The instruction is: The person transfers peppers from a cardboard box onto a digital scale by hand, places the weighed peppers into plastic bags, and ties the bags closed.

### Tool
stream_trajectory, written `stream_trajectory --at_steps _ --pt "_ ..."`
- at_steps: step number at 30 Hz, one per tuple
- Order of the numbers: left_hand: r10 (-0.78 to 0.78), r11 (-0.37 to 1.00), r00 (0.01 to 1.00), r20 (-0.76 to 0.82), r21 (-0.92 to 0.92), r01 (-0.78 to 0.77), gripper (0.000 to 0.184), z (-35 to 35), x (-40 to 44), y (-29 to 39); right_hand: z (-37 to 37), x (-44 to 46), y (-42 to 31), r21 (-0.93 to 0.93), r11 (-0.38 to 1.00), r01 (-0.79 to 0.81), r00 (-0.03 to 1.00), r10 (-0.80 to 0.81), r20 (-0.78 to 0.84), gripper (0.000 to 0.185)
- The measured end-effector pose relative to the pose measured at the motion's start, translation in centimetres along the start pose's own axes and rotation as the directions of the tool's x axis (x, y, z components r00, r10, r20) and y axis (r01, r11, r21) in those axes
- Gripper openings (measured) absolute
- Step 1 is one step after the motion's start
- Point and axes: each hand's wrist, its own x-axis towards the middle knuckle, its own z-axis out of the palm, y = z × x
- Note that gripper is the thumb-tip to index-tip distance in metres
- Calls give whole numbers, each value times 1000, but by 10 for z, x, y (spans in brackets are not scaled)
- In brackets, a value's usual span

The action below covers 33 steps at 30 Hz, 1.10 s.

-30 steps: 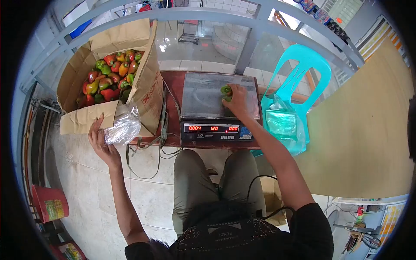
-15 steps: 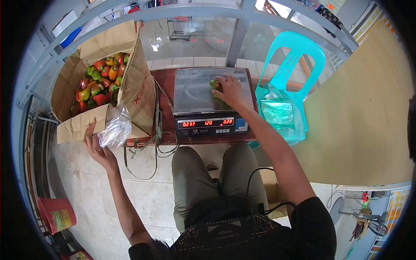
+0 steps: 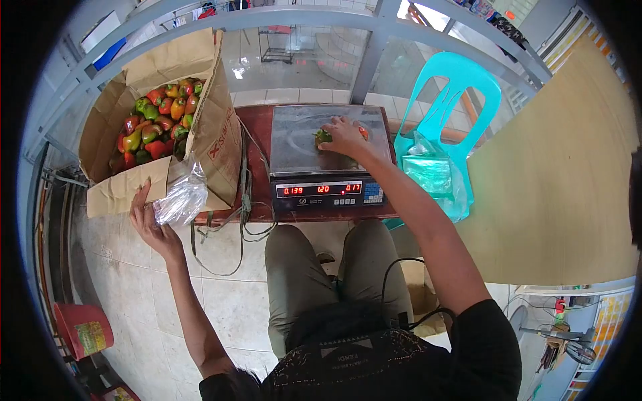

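Observation:
My right hand [image 3: 344, 139] curls over a bell pepper [image 3: 322, 138] on the steel pan of a digital scale [image 3: 287, 144]. The pepper's green end shows left of the fingers, and a red bit of pepper [image 3: 363, 132] shows on the right; whether these are one or two is hidden. The scale's red display [image 3: 319, 190] reads 0.139, 1.20 and 0.17. At the left, my left hand [image 3: 150, 224] grips a bunch of clear plastic bags [image 3: 182, 197], its fingers lying against the flap of a cardboard box [image 3: 127, 198]. Red, green and orange bell peppers [image 3: 152, 130] fill that box.
Under the scale is a dark red table [image 3: 254, 123]. A turquoise chair [image 3: 458, 100] with green plastic bags [image 3: 431, 177] stands at the right, beside a light wooden board [image 3: 548, 180]. Grey railing [image 3: 294, 18] crosses behind. A red bin [image 3: 83, 331] is at lower left.
My right hand has shifted slightly left on the pan, and a red bit of pepper now shows at its right. The display has dropped from 0.232 to 0.139. My left hand stays in place.

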Motion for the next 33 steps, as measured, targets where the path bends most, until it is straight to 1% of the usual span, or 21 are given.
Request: stream_trajectory --at_steps 3,6,9,10,12,13,16,17,18,19,20,21,22,23,24,25,26,28,30,31,33 --pt "0 1000 1000 26 23 -1 22 -2 0 -3 -1 0 4 65 997 38 994 -31 -104 67" --pt "-2 998 998 56 62 -1 22 -6 6 1 -11 16 22 268 947 174 976 -129 -178 64" --pt "-31 993 995 99 121 19 26 -15 15 5 -47 21 25 524 798 297 953 -214 -214 59" --pt "-45 989 992 115 143 28 29 -18 18 6 -67 16 16 578 766 282 959 -202 -200 58" --pt "-27 985 998 56 173 17 33 -26 25 24 -115 4 -8 677 693 250 968 -184 -169 55" --pt "-18 982 999 27 189 12 36 -29 27 34 -127 8 -16 688 649 325 945 -209 -249 49" --pt "-42 999 983 -181 5 44 42 -38 13 63 -161 21 -42 649 550 525 851 -326 -412 38" --pt "-98 987 971 -217 -146 67 51 -37 1 74 -174 24 -52 650 537 538 843 -335 -421 33" --pt "-238 892 932 -271 -441 100 47 -20 -26 72 -191 24 -67 650 522 552 834 -347 -430 29" --pt "-294 880 943 -155 -429 204 42 -19 -44 82 -206 26 -82 650 506 568 823 -359 -440 24" --pt "-237 842 967 -88 -515 160 36 -7 -66 88 -216 32 -98 638 485 598 801 -364 -475 24" --pt "-352 750 922 160 -542 380 31 2 -92 104 -223 39 -116 625 467 625 780 -364 -509 23" --pt "-324 626 915 240 -670 398 27 22 -114 112 -228 47 -133 612 448 651 759 -363 -541 22" --pt "-214 652 895 392 -625 430 27 29 -114 127 -230 53 -154 573 444 689 724 -373 -580 20" --pt "-164 619 854 494 -622 479 27 40 -124 136 -230 61 -177 535 437 723 688 -382 -617 18" --pt "-139 543 819 556 -649 533 22 55 -137 140 -228 68 -199 496 427 756 649 -391 -652 16" --pt "-76 603 818 571 -627 494 23 66 -144 140 -225 74 -219 445 470 762 638 -431 -638 16" --pt "-105 652 755 648 -528 544 26 71 -139 152 -214 83 -254 333 550 766 622 -503 -600 16" --pt "-112 604 718 687 -527 598 26 96 -161 153 -190 109 -282 189 736 650 740 -555 -381 18" --pt "-113 579 698 707 -524 624 26 105 -166 154 -179 118 -292 95 805 586 793 -547 -267 20" --pt "-45 574 589 807 -462 676 23 117 -174 158 -163 133 -305 5 878 479 876 -477 -66 24"
